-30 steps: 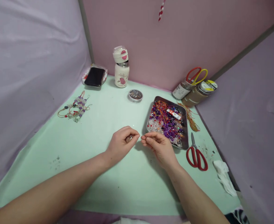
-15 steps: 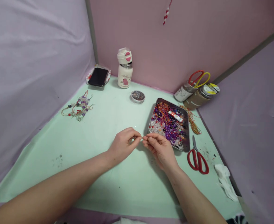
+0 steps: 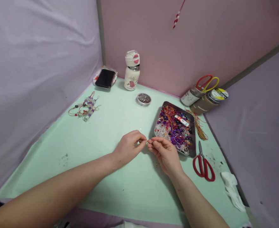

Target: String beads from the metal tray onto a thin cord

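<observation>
My left hand (image 3: 129,147) and my right hand (image 3: 166,152) meet fingertip to fingertip over the pale green table top (image 3: 110,126). Both are closed in a pinch on something tiny between them, too small to make out. Just right of my right hand lies a metal tray (image 3: 193,148) full of purple, red and clear beads and orange thread, with a small red and white tube on top.
Red scissors (image 3: 204,164) lie right of the tray, crumpled tissue (image 3: 231,186) beyond. At the back stand a white bottle (image 3: 131,72), a phone (image 3: 105,78), a round spool tin (image 3: 144,98) and two tipped jars with scissors (image 3: 202,95). Beaded strings (image 3: 85,107) lie far left.
The view has shifted a little to the left, so everything sits further right. Both hands stay pinched together in the same spot beside the tray.
</observation>
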A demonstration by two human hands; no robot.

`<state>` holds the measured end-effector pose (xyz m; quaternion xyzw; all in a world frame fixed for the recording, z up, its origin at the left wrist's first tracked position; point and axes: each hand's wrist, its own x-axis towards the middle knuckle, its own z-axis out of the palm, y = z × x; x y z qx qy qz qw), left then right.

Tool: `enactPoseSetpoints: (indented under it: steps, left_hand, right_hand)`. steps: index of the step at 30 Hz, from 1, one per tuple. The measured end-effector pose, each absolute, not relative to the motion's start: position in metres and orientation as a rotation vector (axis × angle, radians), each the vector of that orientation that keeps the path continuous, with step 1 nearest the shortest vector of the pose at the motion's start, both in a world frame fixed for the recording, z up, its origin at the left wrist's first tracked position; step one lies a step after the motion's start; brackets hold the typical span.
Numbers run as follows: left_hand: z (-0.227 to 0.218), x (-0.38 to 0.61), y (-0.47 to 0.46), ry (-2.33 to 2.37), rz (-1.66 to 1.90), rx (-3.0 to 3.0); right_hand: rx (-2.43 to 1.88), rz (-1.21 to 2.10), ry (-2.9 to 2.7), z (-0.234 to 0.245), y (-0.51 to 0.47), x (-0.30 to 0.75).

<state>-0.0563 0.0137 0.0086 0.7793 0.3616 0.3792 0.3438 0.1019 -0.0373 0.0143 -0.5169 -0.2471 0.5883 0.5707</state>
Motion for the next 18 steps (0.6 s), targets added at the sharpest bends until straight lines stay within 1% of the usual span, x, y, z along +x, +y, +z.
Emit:
enactPoseSetpoints:
  steps: [18]
  left_hand:
    - [0.0061, -0.0568, 0.0138, 0.946, 0.963, 2.032]
  right_hand:
    - [-1.252, 1.328, -0.594, 0.0152, -0.0372, 0.1000]
